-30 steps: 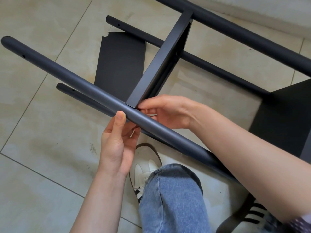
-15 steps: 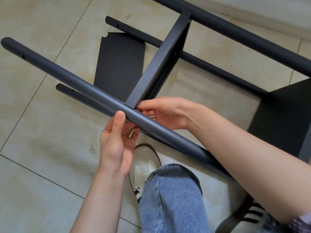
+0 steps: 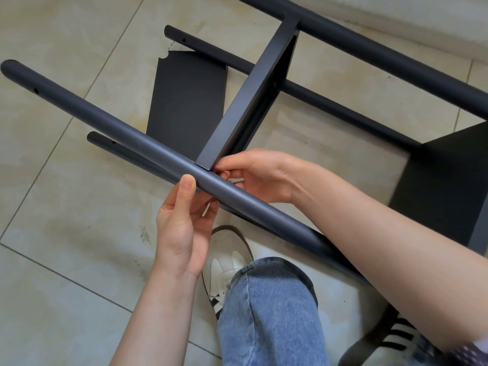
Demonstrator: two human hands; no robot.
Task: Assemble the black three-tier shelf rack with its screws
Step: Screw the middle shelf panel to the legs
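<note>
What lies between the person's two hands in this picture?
In the head view, the near black pole runs between them: the left hand has its thumb on the pole's near side, the right hand works at the far side, by the shelf corner.

near tube (image 3: 111, 128) and shelf panel (image 3: 248, 96) crossing, bare tile floor (image 3: 66, 247) open at left

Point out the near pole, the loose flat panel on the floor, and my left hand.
near pole (image 3: 87, 112), head view, on its bare upper length left of the hands.
loose flat panel (image 3: 184, 93), head view, on the middle of its face.
left hand (image 3: 182, 228), head view, on the palm below the pole.
</note>
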